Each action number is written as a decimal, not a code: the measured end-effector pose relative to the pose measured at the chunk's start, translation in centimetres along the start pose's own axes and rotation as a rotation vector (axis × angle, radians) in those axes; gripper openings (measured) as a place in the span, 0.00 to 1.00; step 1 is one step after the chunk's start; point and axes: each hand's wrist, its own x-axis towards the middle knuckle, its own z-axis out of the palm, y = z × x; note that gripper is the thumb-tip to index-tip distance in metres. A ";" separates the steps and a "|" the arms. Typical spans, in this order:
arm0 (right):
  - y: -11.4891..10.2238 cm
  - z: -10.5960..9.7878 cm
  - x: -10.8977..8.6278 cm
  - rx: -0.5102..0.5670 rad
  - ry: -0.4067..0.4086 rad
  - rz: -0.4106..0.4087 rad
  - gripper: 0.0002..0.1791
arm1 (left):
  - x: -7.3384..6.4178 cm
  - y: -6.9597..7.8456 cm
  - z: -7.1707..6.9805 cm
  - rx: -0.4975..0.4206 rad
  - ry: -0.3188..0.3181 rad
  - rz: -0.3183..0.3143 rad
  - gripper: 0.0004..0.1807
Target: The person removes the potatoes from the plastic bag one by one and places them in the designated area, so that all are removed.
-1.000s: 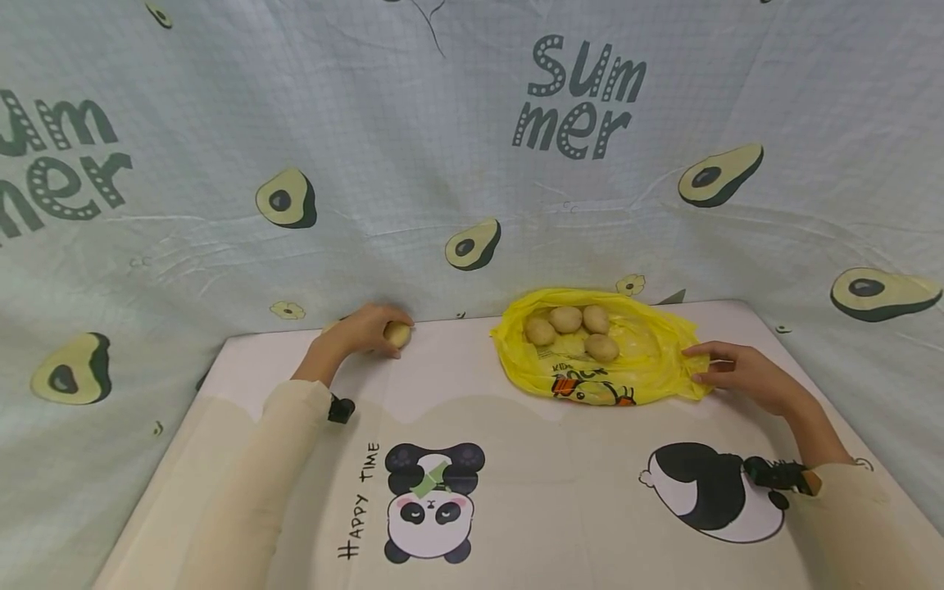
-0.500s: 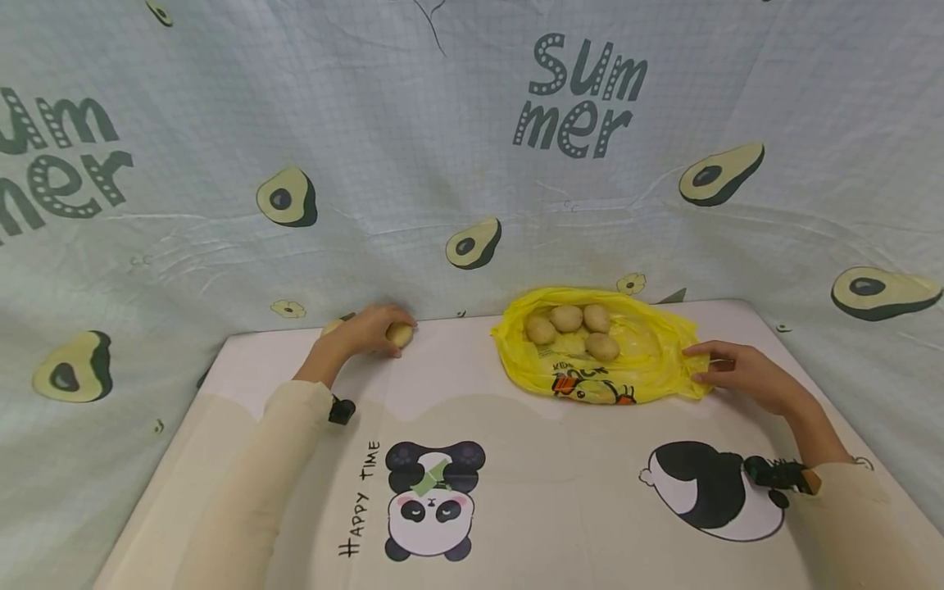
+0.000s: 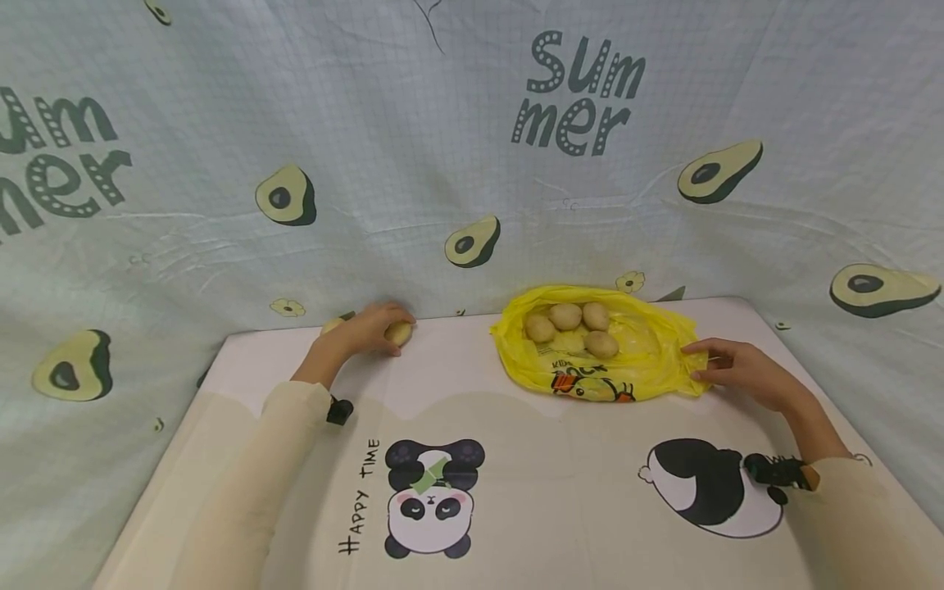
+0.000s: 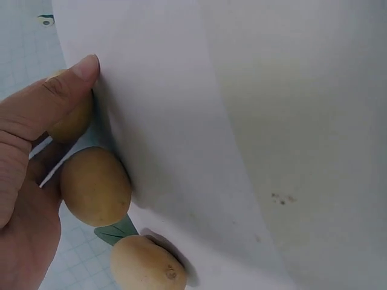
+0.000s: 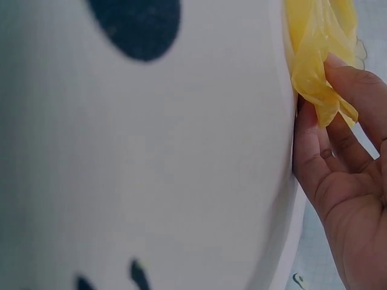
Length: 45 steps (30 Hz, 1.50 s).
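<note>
At the back left of the table, my left hand curls its thumb and fingers round a potato. Two more potatoes lie by its palm in the left wrist view: one potato close under the fingers, another potato nearer the wrist. A yellow plastic bag lies spread with its mouth open at the back right. Inside it sit several potatoes. My right hand pinches the bag's gathered right end between thumb and fingers; the right wrist view shows the crumpled yellow plastic there.
The pale table carries printed pandas and lettering. Behind it hangs a cloth with avocado prints, right at the table's back edge. Bare tabletop lies between the left hand and the bag.
</note>
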 end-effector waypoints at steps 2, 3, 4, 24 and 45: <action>-0.1 0.0 0.0 -0.004 0.000 0.000 0.32 | -0.1 0.1 0.1 0.016 0.000 0.004 0.34; -0.1 0.0 0.0 -0.005 0.000 0.000 0.32 | -0.1 0.2 0.1 0.019 0.002 0.007 0.36; -0.2 -0.1 0.0 -0.003 0.000 0.000 0.32 | -0.1 0.4 0.1 0.028 0.009 0.018 0.36; 0.1 0.2 0.0 0.000 0.015 0.012 0.32 | 0.0 9.3 0.3 0.089 0.098 0.338 0.27; -0.2 0.0 -0.2 -0.010 0.006 0.016 0.32 | 3.0 15.5 0.0 0.095 0.116 0.442 0.26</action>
